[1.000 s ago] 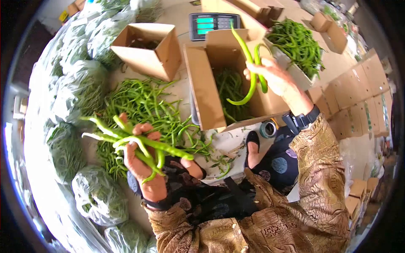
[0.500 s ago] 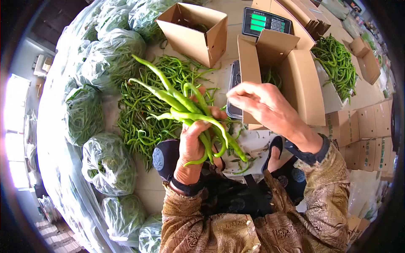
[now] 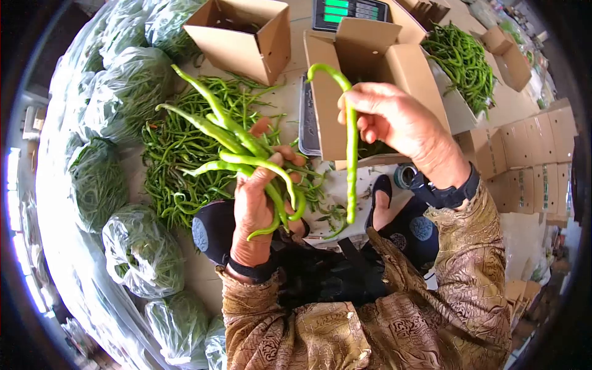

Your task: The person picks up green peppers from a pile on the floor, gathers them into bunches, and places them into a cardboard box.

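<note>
My left hand [image 3: 258, 191] is closed around a bunch of long green chili peppers [image 3: 237, 139], their ends fanning out to the upper left. Between thumb and fingers, my right hand [image 3: 401, 120] pinches a single long chili pepper [image 3: 351, 157], which hangs down with its upper end curled. That hand is in front of an open cardboard box [image 3: 330, 98] on a scale [image 3: 308, 117]; the box's contents are mostly hidden. Below and left of my left hand spreads a heap of loose green peppers [image 3: 179, 157].
Full plastic bags [image 3: 145, 250] of green peppers line the left side. Another open box [image 3: 237, 46] stands at the back, near the scale's lit display [image 3: 351, 11]. At right are a pepper-filled box [image 3: 462, 65] and stacked cartons [image 3: 533, 157].
My right hand now holds one pepper, drawn away from the bunch to the right. My left hand keeps the others. The whole view has shifted, so surroundings appear farther left and higher.
</note>
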Demonstrator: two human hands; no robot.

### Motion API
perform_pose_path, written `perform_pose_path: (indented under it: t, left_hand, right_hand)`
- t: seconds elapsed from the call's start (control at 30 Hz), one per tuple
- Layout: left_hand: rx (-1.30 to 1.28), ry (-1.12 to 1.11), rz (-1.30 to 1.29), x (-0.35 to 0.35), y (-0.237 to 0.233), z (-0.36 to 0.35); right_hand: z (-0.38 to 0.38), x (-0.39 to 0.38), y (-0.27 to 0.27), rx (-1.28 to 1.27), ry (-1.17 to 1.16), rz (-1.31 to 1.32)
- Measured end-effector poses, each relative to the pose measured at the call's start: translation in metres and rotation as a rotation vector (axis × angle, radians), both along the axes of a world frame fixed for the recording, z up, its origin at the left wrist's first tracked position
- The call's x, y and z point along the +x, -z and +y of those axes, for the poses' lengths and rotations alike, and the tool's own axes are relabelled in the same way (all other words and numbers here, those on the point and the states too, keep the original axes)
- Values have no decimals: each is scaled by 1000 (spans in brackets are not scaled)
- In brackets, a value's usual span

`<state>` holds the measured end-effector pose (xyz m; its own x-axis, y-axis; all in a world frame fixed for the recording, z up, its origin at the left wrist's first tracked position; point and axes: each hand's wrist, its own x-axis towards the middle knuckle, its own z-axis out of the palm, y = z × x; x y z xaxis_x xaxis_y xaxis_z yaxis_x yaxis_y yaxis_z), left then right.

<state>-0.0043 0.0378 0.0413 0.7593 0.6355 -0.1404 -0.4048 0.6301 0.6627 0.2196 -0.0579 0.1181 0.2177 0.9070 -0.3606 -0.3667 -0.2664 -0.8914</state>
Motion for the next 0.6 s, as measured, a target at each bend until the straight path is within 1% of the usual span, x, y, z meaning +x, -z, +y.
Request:
perform_pose_path:
  t: [0.07,0.13,0.17,0.27,0.4,0.47,0.53,0.57,0.6]
  left_hand:
    - [4,-31,-40,3,2,-1]
    - [-43,-66,-47,5,-4,-4]
    - [-28,-64,-34,5,-5,-4]
    - [-51,-59,-48,6,-3,-6]
    - [33,-87,75,9,-12,-13]
    - [70,-93,135,7,-1,-9]
    - [51,-87,112,6,11,-7]
    - [23,-84,103,5,12,-7]
    - [0,-64,114,3,9,-8]
  right_hand:
    - [-14,19,0,32,63,39]
    - [-28,31,-3,57,87,67]
    - [-34,37,-2,87,81,87]
    - [-50,44,-3,62,168,99]
    - [-73,59,6,47,211,132]
    - [-95,70,8,9,264,108]
    - [-123,102,8,-25,394,97]
    - [-139,129,12,-15,447,50]
    - [-154,164,15,76,450,41]
